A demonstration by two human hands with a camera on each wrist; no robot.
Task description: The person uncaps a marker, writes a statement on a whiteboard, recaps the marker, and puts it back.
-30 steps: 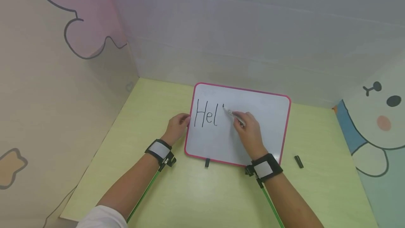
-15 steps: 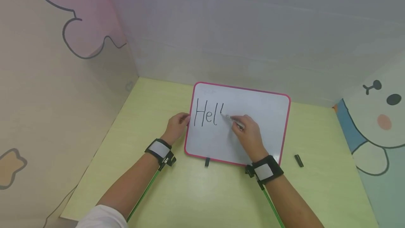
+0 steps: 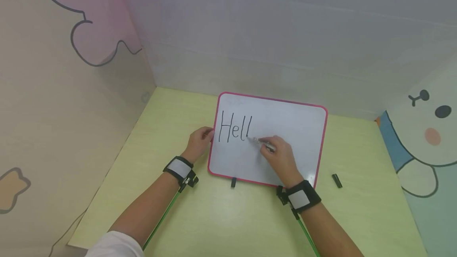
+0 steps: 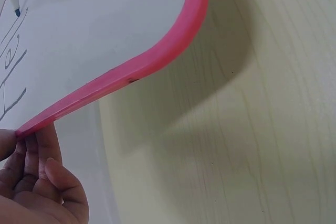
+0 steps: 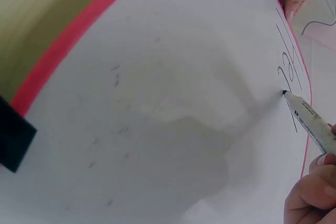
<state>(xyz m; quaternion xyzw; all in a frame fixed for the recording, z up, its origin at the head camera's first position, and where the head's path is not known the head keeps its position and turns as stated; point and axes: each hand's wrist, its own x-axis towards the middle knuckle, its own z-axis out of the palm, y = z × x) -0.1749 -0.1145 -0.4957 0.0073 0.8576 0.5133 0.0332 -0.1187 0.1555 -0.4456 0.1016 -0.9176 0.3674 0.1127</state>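
Observation:
A whiteboard [image 3: 278, 162] with a pink frame is on the table, with "Hell" in dark strokes at its upper left. My right hand [image 3: 282, 158] pinches a white marker [image 5: 312, 121]. The marker's dark tip touches the board at the foot of the last "l". At the board's left edge, my left hand [image 3: 199, 142] grips the pink frame [image 4: 115, 74]. The left wrist view shows the thumb above the rim and curled fingers below it. That edge stands off the table and casts a shadow.
A black marker cap [image 3: 337, 181] lies on the table [image 3: 371, 209] right of the board. A small black tab [image 3: 233, 182] sticks out from the board's lower edge. Behind the table stands a pale wall [image 3: 271, 43]; cartoon-painted walls flank both sides.
My right hand has moved down with the marker, drawing a second "l" from a short dash into a full stroke. The left hand stays on the frame.

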